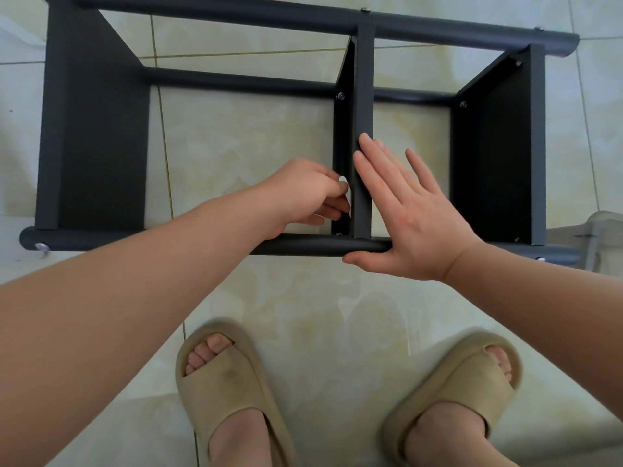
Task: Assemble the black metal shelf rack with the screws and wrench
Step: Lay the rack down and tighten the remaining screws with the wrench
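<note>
Head view — where is the shelf rack [94, 129]?
— On its side on the tiled floor [253, 129]. Right hand [404, 214] presses flat, fingers straight, against the middle panel [363, 96]; left hand [303, 193] pinches a small pale piece [350, 198] beside it.

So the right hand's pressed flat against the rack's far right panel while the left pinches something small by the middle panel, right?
Not quite: the head view shows the right hand flat against the middle panel, where the left hand pinches a small piece.

Black rack [362, 106] on its side, spans upper frame; three panels between tubes, screws [340, 95] fitted at joints.
</note>
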Demonstrator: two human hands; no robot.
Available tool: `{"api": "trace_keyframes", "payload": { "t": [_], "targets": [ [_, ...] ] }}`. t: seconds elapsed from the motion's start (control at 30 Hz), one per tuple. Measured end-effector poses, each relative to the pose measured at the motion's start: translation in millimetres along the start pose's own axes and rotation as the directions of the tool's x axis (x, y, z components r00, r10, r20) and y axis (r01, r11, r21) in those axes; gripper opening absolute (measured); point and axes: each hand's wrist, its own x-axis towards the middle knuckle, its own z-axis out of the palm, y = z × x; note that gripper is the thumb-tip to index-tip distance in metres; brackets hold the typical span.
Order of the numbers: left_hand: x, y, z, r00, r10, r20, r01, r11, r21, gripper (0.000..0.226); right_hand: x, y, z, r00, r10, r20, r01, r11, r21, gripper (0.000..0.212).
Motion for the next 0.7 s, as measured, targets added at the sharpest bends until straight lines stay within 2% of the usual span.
{"api": "trace_keyframes", "payload": {
  "t": [0.23,0.7],
  "targets": [
    [-1.0,0.2,-0.1,1.0,0.006,0.03,-0.007,1.0,0.015,0.008,0.2,0.6,-0.3,1.0,-0.026,-0.001,0.026,0.999,-0.02,0.109],
    [-0.9,-0.1,-4.5,1.0,-0.006,0.02,0.008,0.993,-0.119,0.003,0.3,0.1,-0.7,1.0,-0.015,0.016,0.015,1.0,0.014,0.108]
  ]
}}
